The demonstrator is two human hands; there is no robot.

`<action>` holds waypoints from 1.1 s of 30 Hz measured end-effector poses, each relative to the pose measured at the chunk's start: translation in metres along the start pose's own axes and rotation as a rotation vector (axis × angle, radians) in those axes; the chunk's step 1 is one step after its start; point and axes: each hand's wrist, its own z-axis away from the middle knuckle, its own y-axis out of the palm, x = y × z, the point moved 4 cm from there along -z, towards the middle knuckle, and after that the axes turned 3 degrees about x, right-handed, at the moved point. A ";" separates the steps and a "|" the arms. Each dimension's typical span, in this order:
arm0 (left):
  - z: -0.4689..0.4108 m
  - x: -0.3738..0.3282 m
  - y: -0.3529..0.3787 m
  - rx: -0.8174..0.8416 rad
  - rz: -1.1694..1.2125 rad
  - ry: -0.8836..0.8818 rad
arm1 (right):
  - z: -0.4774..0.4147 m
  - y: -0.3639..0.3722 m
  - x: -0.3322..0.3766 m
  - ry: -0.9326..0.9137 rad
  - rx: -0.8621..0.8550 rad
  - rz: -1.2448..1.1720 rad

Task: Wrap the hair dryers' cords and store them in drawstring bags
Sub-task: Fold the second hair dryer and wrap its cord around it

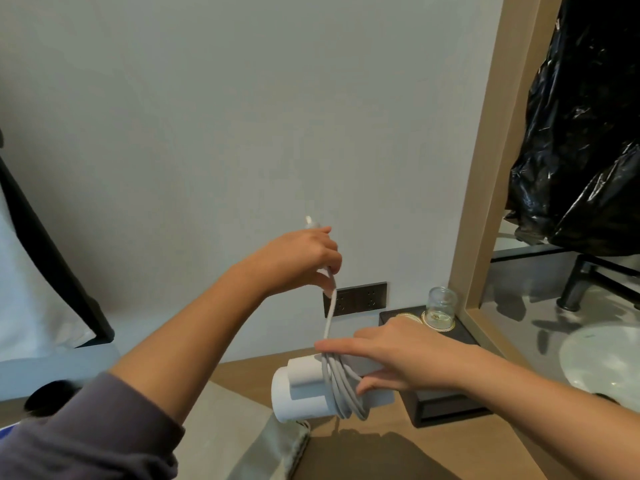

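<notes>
Hair dryer [298, 393] above counter [467, 452]: long axis horizontal, round end points left. Right hand [398, 355] grips it. Left hand [304, 258] grips cord [329, 317], pulled upward.

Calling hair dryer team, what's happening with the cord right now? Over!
Left grip holds plug end of cord, raised, taut. Right grip holds white hair dryer, several loops already around it. Drawstring bag lies underneath; nothing in the way.
</notes>
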 end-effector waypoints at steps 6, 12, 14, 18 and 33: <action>-0.020 -0.017 0.011 0.011 0.000 0.040 | 0.003 0.010 -0.003 0.045 -0.019 -0.039; -0.003 -0.015 0.000 -0.209 0.132 -0.094 | 0.001 0.025 -0.017 0.190 -0.022 -0.162; 0.011 -0.016 -0.002 -0.278 0.167 -0.132 | -0.001 0.027 -0.021 0.252 -0.052 -0.216; 0.047 -0.010 0.001 -0.408 0.256 -0.267 | -0.012 0.029 -0.036 0.405 -0.124 -0.391; 0.133 -0.016 0.082 -0.319 0.517 -0.693 | -0.060 -0.016 -0.076 0.769 -0.316 -1.364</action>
